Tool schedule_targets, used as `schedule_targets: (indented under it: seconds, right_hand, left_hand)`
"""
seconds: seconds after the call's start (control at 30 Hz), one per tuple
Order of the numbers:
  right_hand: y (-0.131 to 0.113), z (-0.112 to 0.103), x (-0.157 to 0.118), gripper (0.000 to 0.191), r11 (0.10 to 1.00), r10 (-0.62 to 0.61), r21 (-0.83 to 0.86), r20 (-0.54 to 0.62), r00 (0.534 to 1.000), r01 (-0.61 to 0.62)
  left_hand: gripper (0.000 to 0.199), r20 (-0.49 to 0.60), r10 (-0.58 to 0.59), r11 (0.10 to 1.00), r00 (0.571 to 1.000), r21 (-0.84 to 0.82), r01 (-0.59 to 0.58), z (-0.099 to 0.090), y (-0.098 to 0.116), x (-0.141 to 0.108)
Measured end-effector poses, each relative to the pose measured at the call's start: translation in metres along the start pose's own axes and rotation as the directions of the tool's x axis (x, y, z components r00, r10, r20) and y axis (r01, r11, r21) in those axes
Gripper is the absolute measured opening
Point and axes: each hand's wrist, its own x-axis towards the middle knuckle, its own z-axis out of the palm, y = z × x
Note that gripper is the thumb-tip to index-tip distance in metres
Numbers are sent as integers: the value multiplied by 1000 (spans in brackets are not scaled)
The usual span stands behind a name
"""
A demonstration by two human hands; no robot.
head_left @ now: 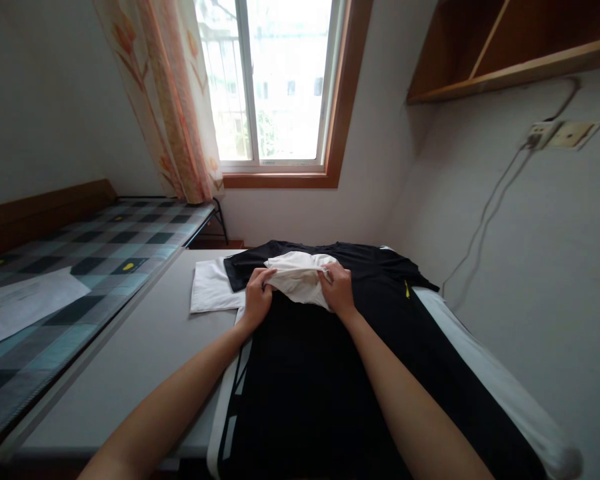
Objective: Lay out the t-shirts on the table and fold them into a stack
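Observation:
Both my hands grip a bunched white cloth [300, 279] and stretch its edge between them. My left hand [258, 297] pinches its left end, and my right hand [338, 288] has fingers closed on the right end. Whether the cloth is a garment of its own I cannot tell. Beneath it a black T-shirt [310, 387] lies spread out, with a small yellow mark near its right sleeve. Under the black one is a white garment [214, 287], whose sleeve sticks out at the left and whose side shows along the right. My forearms cross over the black fabric.
The garments lie on a light grey table [145, 360]. Left of it stands a bed with a checked mattress [105, 250], and a sheet of paper [30, 300] on it. A cable [487, 220] hangs from a wall socket [543, 133] at the right, below a wooden shelf [510, 73].

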Motion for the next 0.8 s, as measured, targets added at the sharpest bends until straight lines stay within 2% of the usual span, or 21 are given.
schedule_targets:
  seconds: [0.1,0.17,0.23,0.3,0.33,0.37,0.43,0.47,0.5,0.53,0.57,0.63,0.67,0.73,0.8]
  right_hand:
    - [0,-7,5,32,997,-12,71,44,999,8]
    - [2,-13,9,36,980,-17,199,120,993,-7]
    - [7,-20,14,41,945,55,312,138,989,-96]
    - [17,-25,17,46,906,234,355,33,972,-230]
    - [22,-28,18,48,882,344,360,-52,938,-303]
    - [28,-30,19,49,855,447,359,-143,883,-374]
    - [38,-33,20,46,820,567,299,-312,763,-487]
    - [40,-34,19,42,822,568,224,-381,729,-523]
    - [41,-35,18,37,835,531,120,-433,728,-537]
    - [38,-34,16,31,854,464,2,-455,760,-521]
    - [33,-33,14,29,877,381,-111,-435,816,-468]
    - [17,-28,10,31,926,211,-243,-299,931,-288]
    - [6,-25,8,32,949,131,-257,-203,970,-182]
    - [-14,-16,3,34,973,-11,-229,-16,1000,7]
    - [-31,-7,-3,42,976,-103,-176,145,984,129]
  left_hand:
    - [44,-160,-107,994,981,-25,104,-5,-3,7]
    - [39,-258,-198,980,946,-52,191,-9,-8,12]
    - [34,-341,-281,960,897,-93,265,-14,-15,18]
    - [29,-402,-334,942,852,-131,308,-17,-22,22]
    - [27,-421,-349,937,837,-139,320,-19,-25,24]
    - [27,-428,-353,935,832,-138,326,-20,-26,25]
    - [28,-416,-330,943,847,-100,318,-20,-25,24]
    - [28,-398,-299,952,868,-66,298,-19,-22,23]
    - [29,-370,-254,964,894,-25,264,-18,-18,21]
    - [30,-333,-199,976,922,20,218,-17,-14,18]
    - [31,-286,-138,985,948,63,162,-15,-8,14]
    - [34,-174,-16,992,985,122,37,-11,1,7]
    - [37,-119,33,991,992,134,-17,-9,5,3]
    - [43,-41,102,987,994,130,-96,-6,10,-2]
    - [47,17,154,982,988,105,-155,-4,11,-6]
